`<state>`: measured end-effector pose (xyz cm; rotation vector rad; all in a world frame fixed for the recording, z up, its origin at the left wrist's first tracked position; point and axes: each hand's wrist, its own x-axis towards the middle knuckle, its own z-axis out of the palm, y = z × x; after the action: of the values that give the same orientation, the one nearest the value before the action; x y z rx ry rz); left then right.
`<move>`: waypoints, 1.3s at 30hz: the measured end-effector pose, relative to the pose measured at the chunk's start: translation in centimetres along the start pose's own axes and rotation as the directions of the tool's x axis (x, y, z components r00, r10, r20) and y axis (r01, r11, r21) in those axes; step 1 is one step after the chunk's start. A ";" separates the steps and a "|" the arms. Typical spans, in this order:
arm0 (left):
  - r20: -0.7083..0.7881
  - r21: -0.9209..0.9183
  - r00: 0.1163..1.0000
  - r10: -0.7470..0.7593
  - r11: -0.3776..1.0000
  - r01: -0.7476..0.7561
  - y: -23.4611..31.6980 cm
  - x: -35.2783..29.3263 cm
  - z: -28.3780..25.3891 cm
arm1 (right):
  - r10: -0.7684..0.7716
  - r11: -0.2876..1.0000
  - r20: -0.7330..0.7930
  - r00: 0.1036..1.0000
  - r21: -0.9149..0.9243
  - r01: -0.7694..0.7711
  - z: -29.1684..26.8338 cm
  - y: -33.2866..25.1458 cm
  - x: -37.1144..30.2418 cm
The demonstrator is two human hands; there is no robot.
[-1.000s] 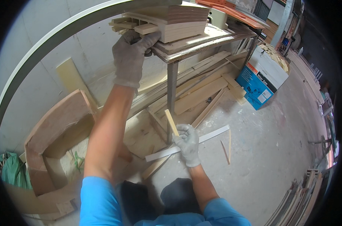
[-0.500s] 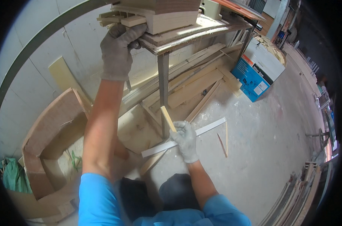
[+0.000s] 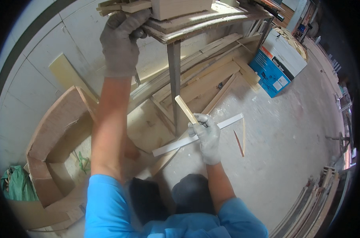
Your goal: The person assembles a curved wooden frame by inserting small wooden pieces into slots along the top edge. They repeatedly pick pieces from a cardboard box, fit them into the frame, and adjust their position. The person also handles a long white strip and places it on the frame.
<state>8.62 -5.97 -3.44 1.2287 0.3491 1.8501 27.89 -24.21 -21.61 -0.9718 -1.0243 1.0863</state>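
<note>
Gloved fingers of the right hand [image 3: 207,137] close around a short wooden stick [image 3: 186,109], held low beside the metal table leg [image 3: 174,75]; the left hand [image 3: 119,41] grips wood scraps [image 3: 120,6] on the cluttered tabletop [image 3: 203,18]. Offcuts litter the concrete floor [image 3: 283,150] near a blue box [image 3: 277,65].

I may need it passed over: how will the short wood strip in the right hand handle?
The strip looks stiff: it stands straight out of the gloved right hand with no sag. Probably light, since one closed hand holds it by its lower end. Its flat faces make rolling unlikely, though being thin it might snap if levered.
</note>
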 end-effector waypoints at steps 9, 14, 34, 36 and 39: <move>-0.054 -0.042 0.996 0.065 0.997 -0.067 -1.3 -0.1 -0.5 | -0.133 0.991 0.009 0.991 -0.001 0.133 0.3 -3.3 0.0; -0.035 -0.017 0.999 0.029 0.999 -0.029 -0.3 -0.2 -1.9 | -0.223 0.974 0.016 0.975 -0.031 0.224 0.3 -5.7 0.4; -0.129 0.243 0.992 0.003 0.970 0.029 2.2 -2.9 0.9 | -0.706 0.678 0.087 0.703 -0.201 0.707 9.6 -15.5 8.7; -0.139 0.264 0.990 -0.028 0.962 0.064 2.4 -2.9 0.7 | -0.755 0.605 0.116 0.646 -0.258 0.753 10.6 -15.5 9.6; -0.065 0.340 0.998 -0.007 0.940 0.029 2.5 -3.0 0.4 | -0.773 0.552 0.142 0.618 -0.330 0.766 11.5 -15.7 10.5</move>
<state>8.16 -9.87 -3.51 1.3916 0.7391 1.8665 21.78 -15.69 -2.13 -0.6663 -1.4754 0.1285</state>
